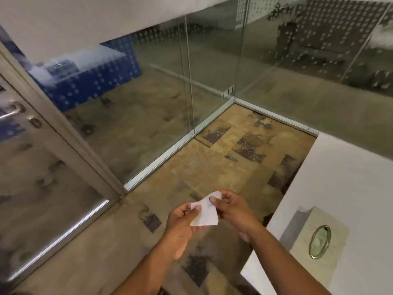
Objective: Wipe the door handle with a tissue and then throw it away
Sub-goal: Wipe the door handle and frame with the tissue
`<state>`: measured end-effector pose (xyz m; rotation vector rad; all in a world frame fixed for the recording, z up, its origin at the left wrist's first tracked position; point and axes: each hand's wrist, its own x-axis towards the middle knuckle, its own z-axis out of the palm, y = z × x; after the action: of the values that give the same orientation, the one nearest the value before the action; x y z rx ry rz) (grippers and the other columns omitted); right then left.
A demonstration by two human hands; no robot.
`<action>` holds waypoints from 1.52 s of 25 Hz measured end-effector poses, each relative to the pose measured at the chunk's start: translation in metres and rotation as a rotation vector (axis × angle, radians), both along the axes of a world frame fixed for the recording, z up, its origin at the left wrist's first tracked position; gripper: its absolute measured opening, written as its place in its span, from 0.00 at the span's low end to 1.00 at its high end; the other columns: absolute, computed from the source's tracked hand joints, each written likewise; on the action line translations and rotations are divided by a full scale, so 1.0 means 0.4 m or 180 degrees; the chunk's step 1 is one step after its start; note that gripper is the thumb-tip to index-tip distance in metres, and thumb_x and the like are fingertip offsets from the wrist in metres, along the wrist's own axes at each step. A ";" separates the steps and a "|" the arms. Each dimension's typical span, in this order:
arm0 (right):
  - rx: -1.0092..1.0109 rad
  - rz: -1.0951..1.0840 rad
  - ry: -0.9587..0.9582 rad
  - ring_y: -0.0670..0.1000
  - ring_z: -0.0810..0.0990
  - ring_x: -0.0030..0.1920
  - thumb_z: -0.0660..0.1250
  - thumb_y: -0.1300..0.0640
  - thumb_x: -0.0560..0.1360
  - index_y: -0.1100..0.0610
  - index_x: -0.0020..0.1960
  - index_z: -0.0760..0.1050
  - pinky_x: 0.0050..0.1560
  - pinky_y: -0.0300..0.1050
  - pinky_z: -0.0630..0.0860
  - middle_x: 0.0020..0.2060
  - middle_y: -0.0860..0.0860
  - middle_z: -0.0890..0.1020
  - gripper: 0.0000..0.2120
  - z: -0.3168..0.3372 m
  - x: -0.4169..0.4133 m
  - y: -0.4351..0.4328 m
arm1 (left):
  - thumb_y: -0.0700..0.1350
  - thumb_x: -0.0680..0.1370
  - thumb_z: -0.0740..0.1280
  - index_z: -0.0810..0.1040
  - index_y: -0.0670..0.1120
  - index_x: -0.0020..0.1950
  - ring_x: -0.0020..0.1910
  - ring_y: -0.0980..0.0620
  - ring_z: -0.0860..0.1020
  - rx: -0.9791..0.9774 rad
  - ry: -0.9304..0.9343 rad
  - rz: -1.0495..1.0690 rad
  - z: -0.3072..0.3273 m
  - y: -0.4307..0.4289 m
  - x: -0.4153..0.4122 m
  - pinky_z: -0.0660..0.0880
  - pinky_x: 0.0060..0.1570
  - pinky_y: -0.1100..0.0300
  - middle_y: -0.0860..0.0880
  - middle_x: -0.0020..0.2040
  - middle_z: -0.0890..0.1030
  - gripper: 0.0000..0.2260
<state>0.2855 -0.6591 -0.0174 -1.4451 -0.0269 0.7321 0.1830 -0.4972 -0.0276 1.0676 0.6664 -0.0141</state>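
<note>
Tan patterned floor with dark mottled squares fills the middle of the view and shows on behind the glass

Clear glass partition walls: two runs meet at a corner, far centre, and sit in a slim metal floor channel. Bands of pale dot film cover the upper panes. Reflections are heavy and what lies behind is blurred

Left: glass door with pale grey frame; the frame cuts diagonally through the view

Right: white flat surface, its corner jutting toward the floor. On it, lower right, sits a pale green-cream tissue box. The box has an oval opening on top with a shiny rim, and a bit of white shows inside

Two bare forearms enter from the bottom edge. Left hand and right hand are held close together over the floor, low centre. They are well apart from the door and just left of the surface's edge

Small white paper tissue, folded flat into a rough rectangle, is held in the air between both hands. Left grip: thumb and fingers clamped on its left edge, thumb on the near face. Right grip: thumb and forefinger pinched on its upper right corner, other fingers curled

Curved silver metal door handle sits on the door at the far left edge, only partly in frame. It is well apart from tissue and hands. Just below and right of it is a small oval metal lock plate
</note>
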 end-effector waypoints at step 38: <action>-0.0301 0.1979 -0.4787 0.51 0.82 0.42 0.75 0.60 0.76 0.49 0.48 0.84 0.47 0.43 0.68 0.41 0.45 0.84 0.06 0.176 0.062 1.746 | 0.55 0.86 0.66 0.90 0.43 0.55 0.54 0.46 0.86 0.0267 -0.0178 0.2486 0.242 1.455 -0.046 0.79 0.60 0.50 0.39 0.57 0.89 0.19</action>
<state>0.3102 0.0391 0.0530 -1.7865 -1.6518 -0.0450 0.1645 0.0846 0.0690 0.8248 1.0015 0.7198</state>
